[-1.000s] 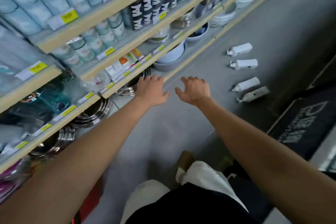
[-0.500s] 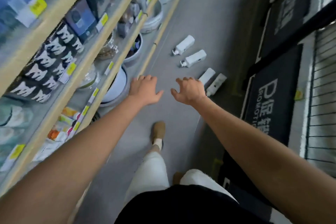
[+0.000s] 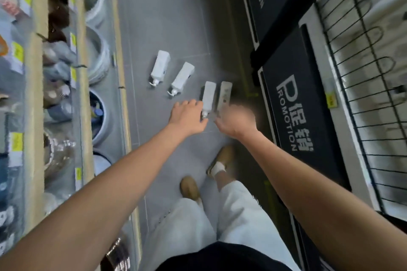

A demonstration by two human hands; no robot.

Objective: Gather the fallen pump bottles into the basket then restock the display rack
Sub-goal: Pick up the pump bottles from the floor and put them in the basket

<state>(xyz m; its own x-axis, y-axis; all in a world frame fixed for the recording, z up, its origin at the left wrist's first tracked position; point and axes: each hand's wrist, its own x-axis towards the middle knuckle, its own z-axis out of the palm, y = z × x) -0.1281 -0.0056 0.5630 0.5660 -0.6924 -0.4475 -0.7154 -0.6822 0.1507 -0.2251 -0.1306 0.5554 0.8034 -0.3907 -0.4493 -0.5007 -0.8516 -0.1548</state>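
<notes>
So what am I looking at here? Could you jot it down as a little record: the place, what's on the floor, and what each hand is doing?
Place: shop aisle with a grey floor, shelves on the person's left, wire rack on the right
Fallen items: four white pump bottles lying on the floor
Left hand: open, by the third bottle, at its pump; contact unclear
Right hand: motion-blurred, near the fourth bottle; grip unclear
Basket: not in view
</notes>
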